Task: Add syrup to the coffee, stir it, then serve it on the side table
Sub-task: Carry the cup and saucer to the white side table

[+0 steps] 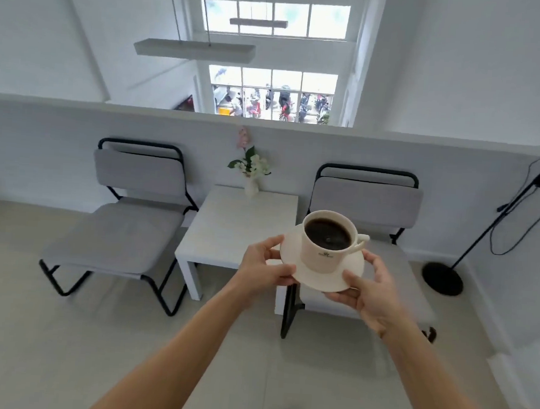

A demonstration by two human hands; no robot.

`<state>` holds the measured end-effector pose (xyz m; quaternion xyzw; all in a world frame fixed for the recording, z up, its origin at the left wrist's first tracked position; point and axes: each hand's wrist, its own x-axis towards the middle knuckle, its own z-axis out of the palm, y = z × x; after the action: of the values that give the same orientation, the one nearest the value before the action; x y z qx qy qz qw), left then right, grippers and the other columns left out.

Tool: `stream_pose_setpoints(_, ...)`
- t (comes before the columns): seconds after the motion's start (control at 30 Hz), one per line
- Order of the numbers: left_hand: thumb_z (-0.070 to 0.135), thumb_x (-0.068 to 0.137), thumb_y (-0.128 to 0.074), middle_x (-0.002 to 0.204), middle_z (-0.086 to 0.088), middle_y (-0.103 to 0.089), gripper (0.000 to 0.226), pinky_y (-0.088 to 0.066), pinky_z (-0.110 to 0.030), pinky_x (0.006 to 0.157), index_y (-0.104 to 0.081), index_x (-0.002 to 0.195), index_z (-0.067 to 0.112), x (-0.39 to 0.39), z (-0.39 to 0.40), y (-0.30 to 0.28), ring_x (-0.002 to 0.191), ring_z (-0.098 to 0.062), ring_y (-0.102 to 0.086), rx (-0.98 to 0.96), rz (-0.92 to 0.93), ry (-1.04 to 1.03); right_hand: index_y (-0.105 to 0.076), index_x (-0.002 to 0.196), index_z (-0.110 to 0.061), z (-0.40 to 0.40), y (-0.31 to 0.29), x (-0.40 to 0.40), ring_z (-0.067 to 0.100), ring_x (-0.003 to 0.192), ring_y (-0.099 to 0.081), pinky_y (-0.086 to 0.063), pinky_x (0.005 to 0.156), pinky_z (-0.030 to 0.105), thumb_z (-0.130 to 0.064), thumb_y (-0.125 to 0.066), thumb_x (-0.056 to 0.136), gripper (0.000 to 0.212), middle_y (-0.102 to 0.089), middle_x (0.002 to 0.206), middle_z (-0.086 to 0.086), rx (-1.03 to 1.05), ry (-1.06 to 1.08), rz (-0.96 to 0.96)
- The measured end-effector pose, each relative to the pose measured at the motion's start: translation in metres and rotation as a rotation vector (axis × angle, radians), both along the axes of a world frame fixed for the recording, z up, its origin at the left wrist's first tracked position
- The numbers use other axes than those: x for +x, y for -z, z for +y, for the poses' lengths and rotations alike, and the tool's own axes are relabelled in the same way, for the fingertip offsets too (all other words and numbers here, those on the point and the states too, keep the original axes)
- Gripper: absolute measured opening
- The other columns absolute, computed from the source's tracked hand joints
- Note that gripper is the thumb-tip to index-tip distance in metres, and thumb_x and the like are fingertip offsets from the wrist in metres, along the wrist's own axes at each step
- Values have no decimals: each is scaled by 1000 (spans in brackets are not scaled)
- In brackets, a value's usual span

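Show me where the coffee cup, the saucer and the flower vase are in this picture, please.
coffee cup (321, 255): head view, on its outer wall facing the camera.
saucer (351, 274): head view, on the bare rim right of the cup.
flower vase (251, 187): head view, on its white body.

Two hands, the left hand (266, 265) and the right hand (372, 292). One saucer (321, 278), carrying one cup of black coffee (328, 239). One white side table (232, 230). Two grey cushioned chairs, the left chair (125, 220) and the right chair (370, 197). One vase of flowers (251, 171). One black floor stand (444, 278). Two hanging bar lamps (194, 49).
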<state>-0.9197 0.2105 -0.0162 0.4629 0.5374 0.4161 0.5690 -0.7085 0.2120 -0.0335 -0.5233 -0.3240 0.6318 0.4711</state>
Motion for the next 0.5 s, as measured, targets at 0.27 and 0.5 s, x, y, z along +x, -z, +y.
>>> stream_pose_setpoints(0.27, -13, 84, -69, 111, -16, -64, 70, -61, -23, 62, -46, 145, 12, -100, 70, 32, 86, -22, -70, -13, 16, -199, -40, 133, -33, 101, 25, -104, 42, 87, -72, -65, 55, 42, 5, -49, 99, 52, -55, 130, 26, -29, -194, 14)
stream_pose_setpoints(0.5, -9, 83, -73, 120, -21, -63, 74, -62, -27, 69, -46, 147, 15, -162, 155, 65, 91, -28, -73, -44, 22, -309, -37, 132, -37, 203, 49, -164, 38, 78, -76, -65, 60, 46, 2, -44, 102, 49, -57, 124, 22, -42, -349, -2)
